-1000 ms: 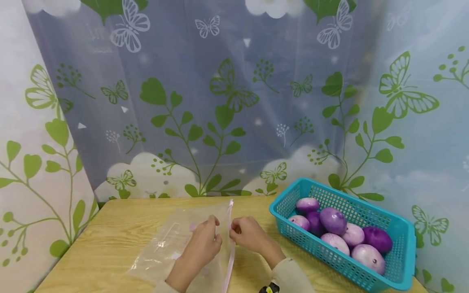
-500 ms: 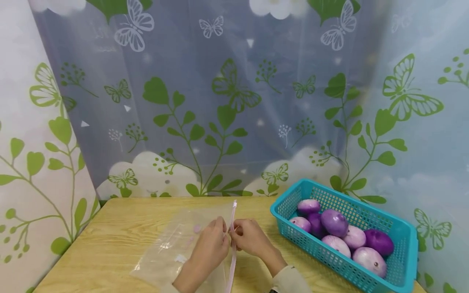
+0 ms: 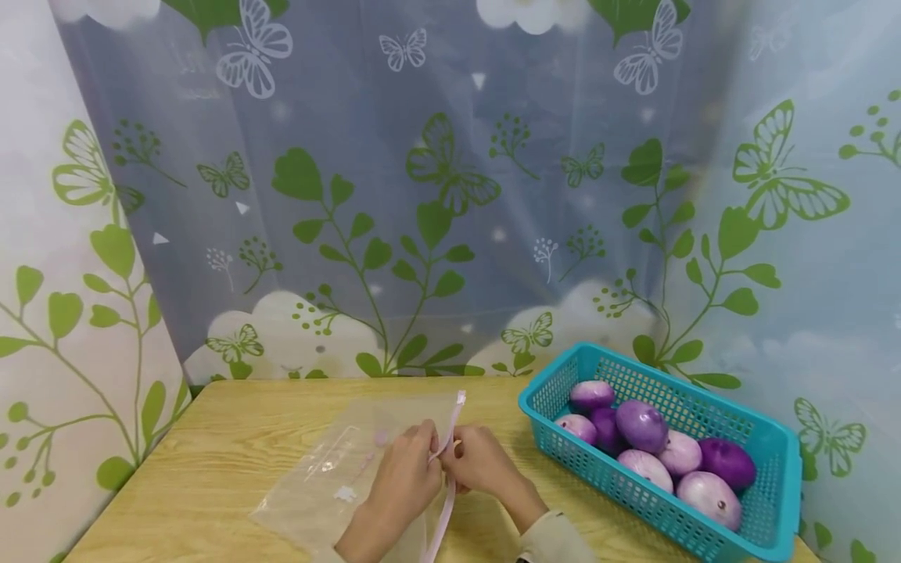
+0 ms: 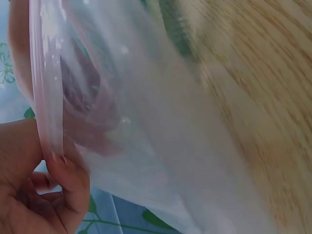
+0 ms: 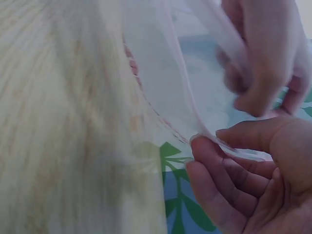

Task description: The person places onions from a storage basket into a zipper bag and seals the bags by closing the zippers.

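Observation:
A clear zip bag (image 3: 317,473) lies flat on the table, its pink zip strip (image 3: 446,512) along the right side and a small slider (image 3: 461,397) at the far end. My left hand (image 3: 406,478) pinches one side of the bag's mouth; in the left wrist view, thumb and forefinger hold the pink strip (image 4: 48,97). Opposite it, my right hand (image 3: 487,463) pinches the other lip between thumb and fingertips, plain in the right wrist view, where the bag edge (image 5: 187,87) runs into the fingers. Between the two hands the mouth stands parted.
On the right of the wooden table (image 3: 239,422) stands a blue perforated plastic basket (image 3: 763,438). Several glossy, rounded, onion-like pieces (image 3: 642,426) in dark purple and pale pink lie inside it. A patterned curtain (image 3: 450,258) hangs behind the table's far edge.
The hands have come together at the zip strip, the left hand moving right. The strip, straight earlier, now bends between them, its two lips pulled apart; its slider end has shifted right.

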Available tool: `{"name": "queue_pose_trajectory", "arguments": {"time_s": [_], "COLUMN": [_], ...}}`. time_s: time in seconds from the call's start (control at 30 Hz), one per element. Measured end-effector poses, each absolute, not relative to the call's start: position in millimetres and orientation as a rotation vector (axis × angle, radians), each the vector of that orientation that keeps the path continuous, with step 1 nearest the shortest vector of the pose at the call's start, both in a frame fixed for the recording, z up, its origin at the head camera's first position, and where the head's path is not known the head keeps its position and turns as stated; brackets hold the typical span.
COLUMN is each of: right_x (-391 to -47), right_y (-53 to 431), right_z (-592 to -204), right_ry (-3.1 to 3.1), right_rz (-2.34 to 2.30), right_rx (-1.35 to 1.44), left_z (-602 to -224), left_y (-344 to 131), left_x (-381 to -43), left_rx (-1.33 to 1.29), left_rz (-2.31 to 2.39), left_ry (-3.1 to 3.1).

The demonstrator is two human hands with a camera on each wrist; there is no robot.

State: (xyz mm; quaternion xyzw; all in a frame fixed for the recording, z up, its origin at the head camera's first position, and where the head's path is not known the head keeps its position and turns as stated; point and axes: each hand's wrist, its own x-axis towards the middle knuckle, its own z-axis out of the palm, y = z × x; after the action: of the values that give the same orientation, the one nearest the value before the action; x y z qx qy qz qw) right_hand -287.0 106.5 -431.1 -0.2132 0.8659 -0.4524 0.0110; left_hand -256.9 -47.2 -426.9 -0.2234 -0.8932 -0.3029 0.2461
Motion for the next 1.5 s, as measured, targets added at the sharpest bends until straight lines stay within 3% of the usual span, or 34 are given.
{"name": "queue_pose_trajectory", "arguments": {"time_s": [0.33, 0.57, 0.97, 1.5], "right_x": [-286.2, -290.0, -289.0, -291.5], "right_y": [103.1, 105.2, 106.4, 111.0], "right_z": [-439.6, -439.1, -434.0, -442.9], "right_ry": [2.793, 2.781, 2.737, 2.745], "right_rz": [-1.255, -1.238, -1.334, -1.320], "right_rx": [-0.609, -0.611, -0.578, -0.525], "left_z": [-413.7, -405.7, -411.3, -396.1], "left_y": [-45.6, -41.7, -41.5, -48.1], "left_x": [-249.1, -240.0, -240.3, -236.8], "left_rx": [-0.533, -0.615, -0.525, -0.471], "left_rz": [-0.514, -0.367, -0.408, -0.336], "left_ry": [-2.249, -2.249, -2.475, -2.122]}}
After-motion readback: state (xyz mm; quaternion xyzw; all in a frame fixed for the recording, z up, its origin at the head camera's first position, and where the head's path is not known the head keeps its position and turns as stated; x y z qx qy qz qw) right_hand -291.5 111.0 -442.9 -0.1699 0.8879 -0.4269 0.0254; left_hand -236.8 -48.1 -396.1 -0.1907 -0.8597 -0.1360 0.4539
